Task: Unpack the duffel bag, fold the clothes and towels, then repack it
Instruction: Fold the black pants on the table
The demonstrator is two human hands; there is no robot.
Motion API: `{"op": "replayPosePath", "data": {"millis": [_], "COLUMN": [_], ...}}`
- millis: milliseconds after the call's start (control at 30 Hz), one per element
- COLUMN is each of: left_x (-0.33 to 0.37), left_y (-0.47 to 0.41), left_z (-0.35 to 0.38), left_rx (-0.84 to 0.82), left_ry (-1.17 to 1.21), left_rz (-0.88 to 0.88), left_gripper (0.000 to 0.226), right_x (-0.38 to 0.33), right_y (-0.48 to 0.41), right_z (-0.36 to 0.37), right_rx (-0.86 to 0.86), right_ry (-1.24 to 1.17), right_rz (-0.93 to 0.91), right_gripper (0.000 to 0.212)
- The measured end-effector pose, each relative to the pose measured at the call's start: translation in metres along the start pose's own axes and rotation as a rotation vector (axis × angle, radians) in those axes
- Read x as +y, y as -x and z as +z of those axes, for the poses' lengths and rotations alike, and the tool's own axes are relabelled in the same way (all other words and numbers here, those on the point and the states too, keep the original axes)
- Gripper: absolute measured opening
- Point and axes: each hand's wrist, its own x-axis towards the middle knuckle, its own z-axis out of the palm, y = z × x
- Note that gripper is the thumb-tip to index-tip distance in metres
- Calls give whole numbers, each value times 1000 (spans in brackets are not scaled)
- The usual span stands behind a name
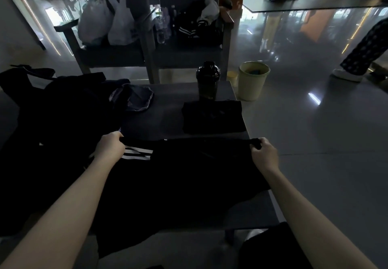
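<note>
A black garment with white stripes lies spread across the near part of the dark table. My left hand grips its far left corner beside the stripes. My right hand pinches its far right corner. A folded black garment rests on the table behind it. The black duffel bag slumps at the left, with a crumpled dark grey cloth at its right side.
A black shaker bottle stands at the table's far edge. A pale bin sits on the floor to the right. Two chairs behind hold white plastic bags and dark clothing. A person's leg stands far right.
</note>
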Motion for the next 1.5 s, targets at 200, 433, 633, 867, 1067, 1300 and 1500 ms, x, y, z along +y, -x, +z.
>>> {"op": "replayPosePath", "data": {"millis": [200,433,633,867,1067,1300,1500], "left_x": [2,11,11,8,6,-10,3], "left_y": [-1,-15,-14,-1,24,19,57], "left_z": [4,2,14,30,68,77,74], "left_rx": [50,71,101,287,71,-194,69], "left_ry": [-27,-47,-256,-282,-207,-267,-381], "left_rz": [62,22,111,298,415,239,322], "left_gripper": [40,36,38,27,38,65,66], "right_x": [6,0,-14,-25,-6,3,3], "right_y": [1,-1,2,7,19,14,24], "right_z": [1,7,5,14,39,35,27], "right_rx": [-13,162,315,334,-14,-221,-294], "right_ry": [92,156,246,383,664,801,822], "right_rz": [17,-84,-257,-444,-482,-428,-375], "right_gripper": [17,10,15,38,37,61,68]}}
